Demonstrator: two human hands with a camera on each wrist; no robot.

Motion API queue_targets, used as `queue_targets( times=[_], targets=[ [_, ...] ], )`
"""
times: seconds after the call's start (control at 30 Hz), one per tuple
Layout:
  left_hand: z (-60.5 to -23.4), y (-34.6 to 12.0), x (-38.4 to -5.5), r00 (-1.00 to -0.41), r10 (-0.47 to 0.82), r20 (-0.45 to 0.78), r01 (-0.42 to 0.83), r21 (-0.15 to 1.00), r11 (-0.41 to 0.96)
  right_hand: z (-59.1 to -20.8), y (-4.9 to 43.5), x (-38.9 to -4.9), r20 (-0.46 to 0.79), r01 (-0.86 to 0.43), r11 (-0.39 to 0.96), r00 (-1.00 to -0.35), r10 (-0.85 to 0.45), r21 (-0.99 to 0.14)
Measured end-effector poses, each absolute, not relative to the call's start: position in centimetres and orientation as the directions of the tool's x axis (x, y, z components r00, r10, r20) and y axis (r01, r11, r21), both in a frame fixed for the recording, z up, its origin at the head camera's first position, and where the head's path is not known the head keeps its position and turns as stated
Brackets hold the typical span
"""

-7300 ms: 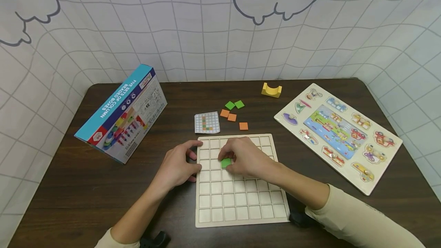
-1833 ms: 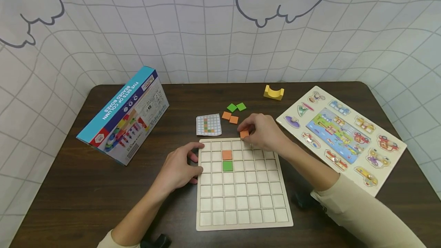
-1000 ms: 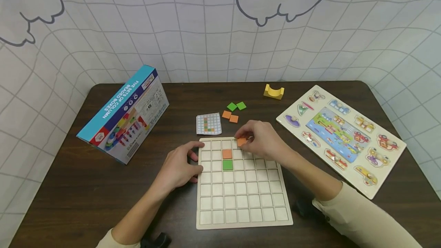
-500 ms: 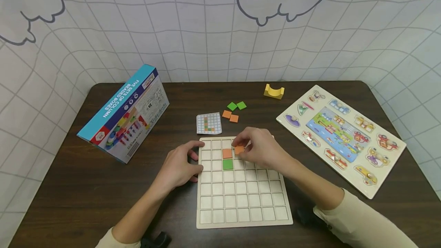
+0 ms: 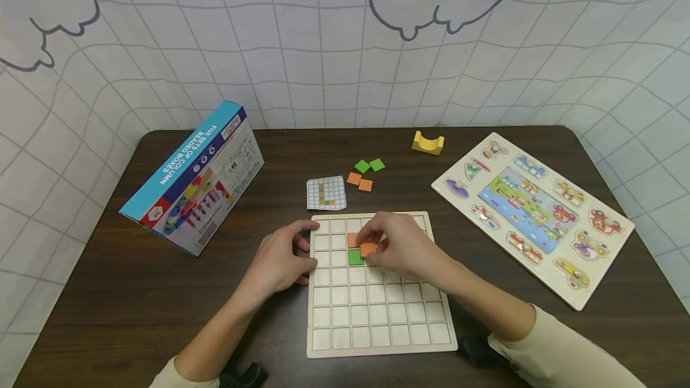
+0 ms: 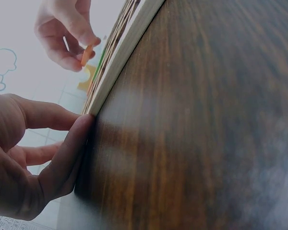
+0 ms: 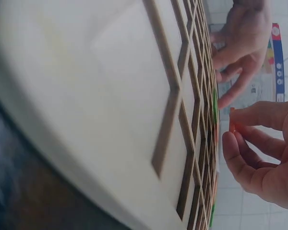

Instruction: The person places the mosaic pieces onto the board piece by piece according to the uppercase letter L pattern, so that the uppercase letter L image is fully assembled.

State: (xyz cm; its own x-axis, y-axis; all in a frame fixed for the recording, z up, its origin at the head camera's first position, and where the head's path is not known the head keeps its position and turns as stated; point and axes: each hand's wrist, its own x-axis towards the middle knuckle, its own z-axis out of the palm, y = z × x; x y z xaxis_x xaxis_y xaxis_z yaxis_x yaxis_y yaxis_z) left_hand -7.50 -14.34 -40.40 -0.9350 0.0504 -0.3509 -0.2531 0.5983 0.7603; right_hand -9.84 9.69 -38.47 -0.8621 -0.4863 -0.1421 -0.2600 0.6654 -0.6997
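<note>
My right hand [image 5: 404, 245] pinches an orange square tile [image 5: 368, 249] between thumb and fingertips, over the pale wooden grid board [image 5: 381, 352]. In the right wrist view that tile [image 7: 232, 120] stands edge-on, raised off the grid. Beneath and left of it, two tiles sit in cells of the third column: an orange tile [image 5: 353, 240] in the second row, partly covered by my fingers, and a green tile [image 5: 355, 257] directly below. My left hand [image 5: 277, 259] touches the board's left edge with thumb and index fingertip, set apart along it.
Behind the board lie a small pattern card [image 5: 326, 193], two loose orange tiles [image 5: 365, 185] and two green tiles [image 5: 377, 164]. A yellow arched block [image 5: 428, 144] stands farther back. A tall box [image 5: 199, 178] is at left, a picture puzzle board [image 5: 539, 220] at right.
The orange tile was set above the green one earlier. My right hand then took another orange tile from behind the board and brought it toward me over the grid. My left hand stays put.
</note>
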Motion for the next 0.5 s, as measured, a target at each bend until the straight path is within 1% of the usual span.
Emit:
queue_targets(
  times=[0.2,0.5],
  targets=[
    [-40.3,-14.3,-7.5,-0.93,0.043,-0.365,-0.268,0.755,0.598,-38.6,9.3,-9.3,-0.137,-0.293,0.657,-0.843,-0.52,-0.694],
    [-40.1,-14.3,-7.4,-0.93,0.046,-0.365,-0.266,0.754,0.6,-38.6,8.9,-8.4,-0.153,-0.289,0.651,-0.832,-0.534,-0.702]
  ],
)
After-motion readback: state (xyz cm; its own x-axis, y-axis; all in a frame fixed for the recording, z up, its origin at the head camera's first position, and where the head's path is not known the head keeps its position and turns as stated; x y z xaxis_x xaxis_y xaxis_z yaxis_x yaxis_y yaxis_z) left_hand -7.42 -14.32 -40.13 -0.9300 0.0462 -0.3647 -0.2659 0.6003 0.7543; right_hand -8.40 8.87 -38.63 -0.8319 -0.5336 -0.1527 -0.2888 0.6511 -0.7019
